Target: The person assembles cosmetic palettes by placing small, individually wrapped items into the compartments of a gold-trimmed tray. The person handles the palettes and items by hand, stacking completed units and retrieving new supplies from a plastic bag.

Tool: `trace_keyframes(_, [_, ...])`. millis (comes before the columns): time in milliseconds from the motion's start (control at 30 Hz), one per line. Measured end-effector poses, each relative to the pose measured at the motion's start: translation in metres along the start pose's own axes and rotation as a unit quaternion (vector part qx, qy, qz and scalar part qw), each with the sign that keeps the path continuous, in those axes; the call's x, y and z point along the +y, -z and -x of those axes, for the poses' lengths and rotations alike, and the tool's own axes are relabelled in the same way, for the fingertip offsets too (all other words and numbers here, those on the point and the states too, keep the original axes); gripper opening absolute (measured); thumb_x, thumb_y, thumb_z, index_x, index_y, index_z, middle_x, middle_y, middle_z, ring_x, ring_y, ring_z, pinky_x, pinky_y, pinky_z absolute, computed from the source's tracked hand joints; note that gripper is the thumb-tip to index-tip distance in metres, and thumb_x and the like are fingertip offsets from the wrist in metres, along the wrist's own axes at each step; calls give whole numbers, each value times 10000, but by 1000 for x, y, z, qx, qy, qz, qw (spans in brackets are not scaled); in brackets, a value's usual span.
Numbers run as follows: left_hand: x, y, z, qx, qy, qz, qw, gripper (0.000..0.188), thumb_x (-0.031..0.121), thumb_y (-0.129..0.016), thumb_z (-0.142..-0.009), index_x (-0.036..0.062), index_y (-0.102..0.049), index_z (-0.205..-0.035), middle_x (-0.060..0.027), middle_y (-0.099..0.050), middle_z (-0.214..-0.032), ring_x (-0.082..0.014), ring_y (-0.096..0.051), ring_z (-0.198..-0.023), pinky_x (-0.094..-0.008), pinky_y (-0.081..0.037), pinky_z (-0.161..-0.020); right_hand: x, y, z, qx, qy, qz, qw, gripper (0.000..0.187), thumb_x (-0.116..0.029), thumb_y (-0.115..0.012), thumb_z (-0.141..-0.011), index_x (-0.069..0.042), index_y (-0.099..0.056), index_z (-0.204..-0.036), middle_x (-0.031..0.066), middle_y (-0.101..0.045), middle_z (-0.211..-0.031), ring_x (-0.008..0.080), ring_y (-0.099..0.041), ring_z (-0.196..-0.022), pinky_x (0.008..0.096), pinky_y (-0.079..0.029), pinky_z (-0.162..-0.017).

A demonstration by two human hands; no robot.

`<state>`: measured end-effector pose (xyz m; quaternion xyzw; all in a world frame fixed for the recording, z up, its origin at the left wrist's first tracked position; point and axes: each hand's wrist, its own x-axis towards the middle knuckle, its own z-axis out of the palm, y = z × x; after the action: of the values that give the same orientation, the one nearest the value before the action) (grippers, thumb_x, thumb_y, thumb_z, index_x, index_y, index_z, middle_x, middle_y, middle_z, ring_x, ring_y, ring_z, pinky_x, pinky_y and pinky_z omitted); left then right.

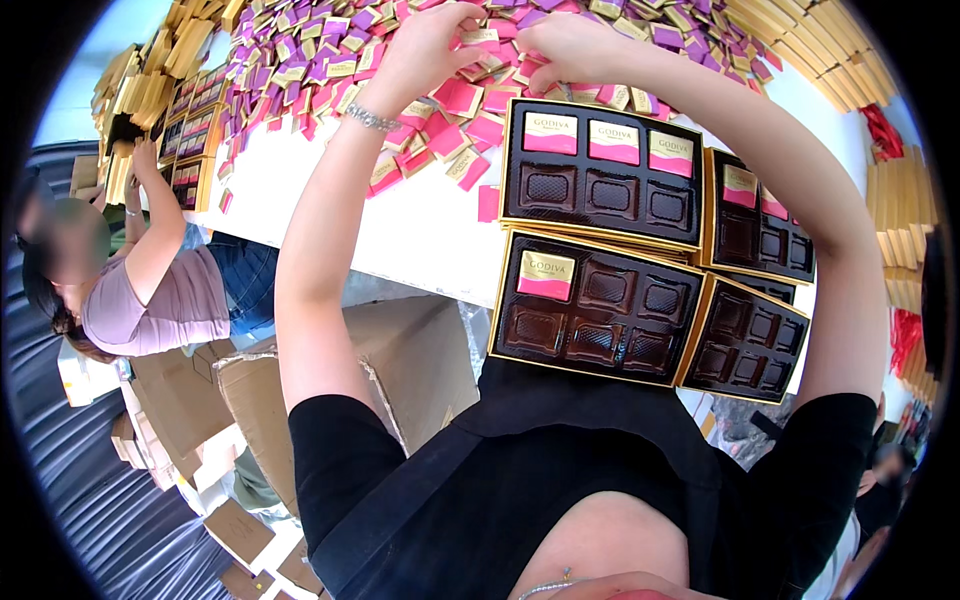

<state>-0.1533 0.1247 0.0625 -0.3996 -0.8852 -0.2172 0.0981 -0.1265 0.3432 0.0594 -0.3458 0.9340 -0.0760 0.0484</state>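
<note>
Both my hands reach into a wide heap of small wrapped chocolate squares (465,168), pink, purple and gold. My left hand (425,52), a bracelet on its wrist, has curved fingers and thumb apart around squares in the heap. Beside it, my right hand (575,48) curls downward, fingers and thumb apart over pink squares. Nearer to me stands a gold-edged box with a dark tray (612,190); its far row holds three pink-and-gold squares, its near row is bare. In the nearest box (600,310), one wrapped square (546,275) sits in the far left pocket.
Two more dark-tray boxes, a partly filled one (762,235) and a bare one (745,340), stand under my right arm. Gold boxes (815,45) are stacked at the far right. At left, another person (160,300) reaches toward filled boxes (195,130). Brown cartons (420,350) stand below the white table (400,240).
</note>
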Motion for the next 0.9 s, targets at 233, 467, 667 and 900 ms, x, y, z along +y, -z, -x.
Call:
trace_keyframes(233, [8,25,34,63,16,10,998,422,202,-772,-770,86,-628,-1149,-56,-703,-1015,-148,-668,-898,-266,-526,-752,5,15,-19,-37,-75,-274,958,214,32,-671,-727,9,-635,-936,130,-678,-860,226,-679,-787,332,-563,-670])
trace_keyframes(467, [95,57,62,91,11,172,981,424,129,-803,-744,78,-644,-1134,-16,-696,-992,-93,-633,-855,-234,-508,-700,-30,80,88,76,35,-690,719,217,154,-605,-772,-37,-646,-868,93,-691,-895,218,-673,-858,305,-555,-744])
trace_keyframes(667, [200,47,106,-8,-130,171,977,504,101,-816,-671,76,-618,-1134,-48,-672,-947,-170,-650,-892,-287,-513,-731,-116,82,222,148,198,-242,938,169,75,-613,-784,-73,-691,-809,138,-570,-1171,283,-576,-1112,391,-554,-812])
trace_keyframes(900, [206,36,104,-61,-130,147,979,544,129,-806,-670,59,-589,-1164,-84,-654,-978,-230,-636,-921,-316,-516,-774,-121,49,265,173,80,-254,948,107,40,-646,-797,-59,-670,-829,106,-624,-1055,237,-631,-989,314,-542,-783])
